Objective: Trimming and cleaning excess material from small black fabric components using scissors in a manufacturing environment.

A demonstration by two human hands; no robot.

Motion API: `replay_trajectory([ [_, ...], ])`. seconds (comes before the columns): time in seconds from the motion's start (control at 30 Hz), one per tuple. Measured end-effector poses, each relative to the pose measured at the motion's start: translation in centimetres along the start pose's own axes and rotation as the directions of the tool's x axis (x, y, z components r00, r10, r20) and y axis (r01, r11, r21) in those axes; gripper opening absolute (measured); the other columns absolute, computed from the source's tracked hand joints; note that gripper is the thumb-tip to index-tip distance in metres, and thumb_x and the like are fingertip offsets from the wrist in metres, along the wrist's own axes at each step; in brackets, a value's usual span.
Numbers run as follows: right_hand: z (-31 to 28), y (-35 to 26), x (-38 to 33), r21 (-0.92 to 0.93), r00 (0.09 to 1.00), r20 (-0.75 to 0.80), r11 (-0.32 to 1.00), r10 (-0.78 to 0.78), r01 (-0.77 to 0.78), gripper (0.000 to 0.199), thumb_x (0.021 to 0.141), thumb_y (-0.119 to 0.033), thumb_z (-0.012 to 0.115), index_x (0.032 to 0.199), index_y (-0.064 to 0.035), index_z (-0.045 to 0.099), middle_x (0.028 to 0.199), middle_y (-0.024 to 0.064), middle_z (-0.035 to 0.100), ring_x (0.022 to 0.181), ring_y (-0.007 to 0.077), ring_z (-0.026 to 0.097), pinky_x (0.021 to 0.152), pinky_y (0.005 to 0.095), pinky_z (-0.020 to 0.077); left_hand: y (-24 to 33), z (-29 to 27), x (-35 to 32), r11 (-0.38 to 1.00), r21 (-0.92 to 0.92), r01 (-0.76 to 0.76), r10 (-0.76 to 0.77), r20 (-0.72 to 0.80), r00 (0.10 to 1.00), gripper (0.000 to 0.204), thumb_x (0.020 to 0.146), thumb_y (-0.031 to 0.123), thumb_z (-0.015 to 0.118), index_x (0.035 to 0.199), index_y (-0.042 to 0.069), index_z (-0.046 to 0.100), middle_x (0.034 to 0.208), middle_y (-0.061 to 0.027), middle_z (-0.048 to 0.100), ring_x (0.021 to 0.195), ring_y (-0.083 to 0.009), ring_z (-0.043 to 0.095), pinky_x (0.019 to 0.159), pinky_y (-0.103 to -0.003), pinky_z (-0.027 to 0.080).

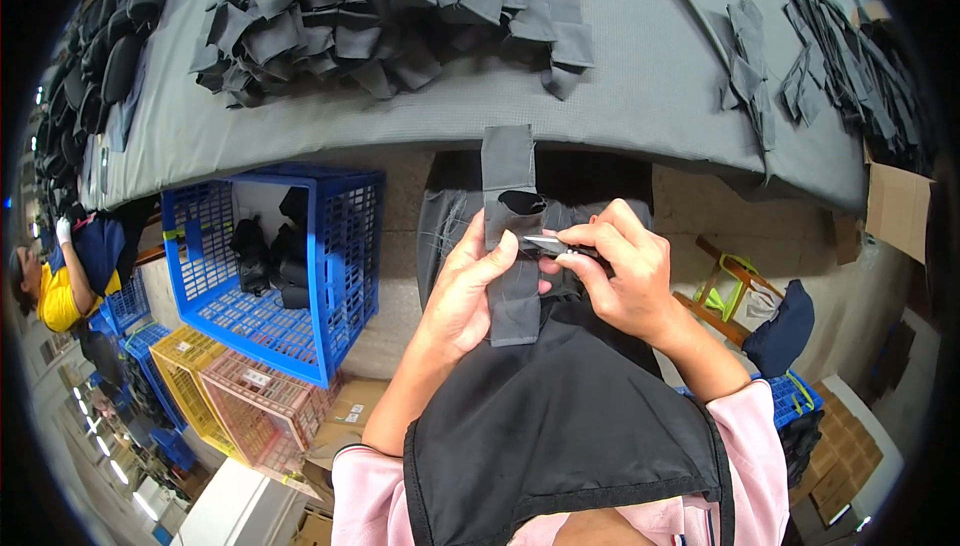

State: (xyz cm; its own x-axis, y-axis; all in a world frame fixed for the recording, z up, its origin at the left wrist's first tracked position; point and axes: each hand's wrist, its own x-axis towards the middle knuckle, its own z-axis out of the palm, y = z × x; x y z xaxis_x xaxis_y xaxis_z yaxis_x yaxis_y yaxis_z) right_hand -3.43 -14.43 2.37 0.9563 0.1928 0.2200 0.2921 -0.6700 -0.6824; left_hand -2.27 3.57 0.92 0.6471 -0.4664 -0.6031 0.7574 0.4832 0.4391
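Note:
My left hand grips a dark grey fabric strip above my lap, thumb on top and fingers behind it. A black, rounded opening or loop shows in the middle of the strip. Small thread snips with silvery blades are pinched in my right hand. Their tip touches or nearly touches the strip beside my left thumb; whether the blades are parted is too small to tell. Loose threads lie over the dark cloth on my lap, below a black apron.
On the grey-covered table ahead lies a heap of grey fabric pieces, with more strips at right. A blue crate with black items stands left, near yellow and pink crates. Another person is at far left.

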Motion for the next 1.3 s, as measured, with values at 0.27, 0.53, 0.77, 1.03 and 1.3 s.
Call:
replay_trajectory([
  [0.27, -0.2, 0.3, 1.4, 0.127, 0.995, 0.098, 0.992, 0.012, -0.024, 0.018, 0.067, -0.011, 0.071, 0.080, -0.0061, 0.060, 0.072, 0.0045, 0.049, 0.056, 0.0201, 0.055, 0.049, 0.0313, 0.0415, 0.8, -0.2, -0.6, 0.980, 0.188, 0.059, -0.066, 0.030, 0.997, 0.044, 0.085, 0.020, 0.062, 0.119, 0.000, 0.043, 0.097, -0.0128, 0.060, 0.074, -0.0227, 0.065, 0.060, -0.031, 0.056],
  [0.53, -0.8, 0.5, 2.5, 0.038, 0.959, 0.211, 0.982, -0.190, 0.186, 0.026, 0.060, -0.007, 0.072, 0.084, -0.0053, 0.062, 0.071, 0.0060, 0.050, 0.060, 0.0214, 0.053, 0.051, 0.0304, 0.0417, 1.4, -0.3, -1.0, 0.958, 0.261, 0.119, -0.140, 0.067, 0.988, 0.046, 0.089, 0.017, 0.058, 0.127, 0.001, 0.038, 0.105, -0.0106, 0.058, 0.077, -0.0204, 0.065, 0.061, -0.028, 0.054],
  [0.77, -1.4, 1.2, 3.2, 0.131, 0.919, 0.297, 0.964, -0.261, 0.232, 0.024, 0.066, -0.012, 0.071, 0.086, -0.0081, 0.059, 0.076, 0.0045, 0.047, 0.060, 0.0218, 0.051, 0.054, 0.0328, 0.0401, 1.4, -0.2, -0.9, 0.942, 0.309, 0.129, -0.168, 0.105, 0.980, 0.049, 0.086, 0.018, 0.062, 0.126, -0.001, 0.040, 0.099, -0.0141, 0.060, 0.075, -0.0219, 0.065, 0.062, -0.028, 0.055],
  [1.03, -1.1, 1.3, 3.0, 0.232, 0.922, 0.346, 0.968, -0.175, 0.096, 0.022, 0.068, -0.013, 0.069, 0.087, -0.0062, 0.060, 0.076, 0.0057, 0.048, 0.065, 0.0239, 0.055, 0.057, 0.0347, 0.0434, 1.6, 0.1, -1.1, 0.929, 0.346, 0.127, -0.177, 0.116, 0.977, 0.040, 0.089, 0.013, 0.056, 0.124, 0.000, 0.041, 0.103, -0.0100, 0.058, 0.077, -0.0187, 0.064, 0.060, -0.026, 0.052],
  [1.3, -1.0, 0.5, 0.1, 0.359, 0.990, -0.029, 0.926, 0.138, -0.118, 0.025, 0.068, 0.001, 0.069, 0.092, -0.0012, 0.062, 0.080, 0.0086, 0.053, 0.067, 0.0166, 0.052, 0.056, 0.0260, 0.0432, 0.9, 0.0, -0.5, 0.957, 0.283, 0.064, -0.090, 0.081, 0.993, 0.043, 0.088, 0.013, 0.058, 0.125, 0.001, 0.040, 0.105, -0.0103, 0.058, 0.079, -0.0190, 0.064, 0.064, -0.028, 0.053],
])
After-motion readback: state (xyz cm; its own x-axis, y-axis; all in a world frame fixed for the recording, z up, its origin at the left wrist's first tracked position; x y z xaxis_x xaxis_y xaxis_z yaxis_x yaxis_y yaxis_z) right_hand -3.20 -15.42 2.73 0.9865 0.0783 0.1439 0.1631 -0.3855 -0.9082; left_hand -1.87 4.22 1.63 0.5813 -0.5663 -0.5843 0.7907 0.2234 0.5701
